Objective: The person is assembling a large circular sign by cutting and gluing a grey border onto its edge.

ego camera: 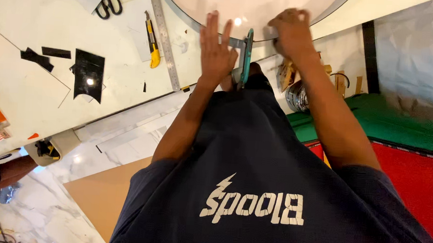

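Note:
A large round white panel with a dark rim lies on the white table at the top of the head view. My left hand rests flat on its near edge with the fingers spread, holding nothing. Just right of it, a teal-framed clamp-like tool with a grey metal bar straddles the panel's rim. My right hand is curled over the rim, just right of that tool, gripping the panel's edge. My dark blue shirt fills the lower part of the view.
On the table to the left lie black scissors, a steel ruler, a yellow utility knife and black sheet offcuts. A green mat, a red mat and brown board cover the marble floor.

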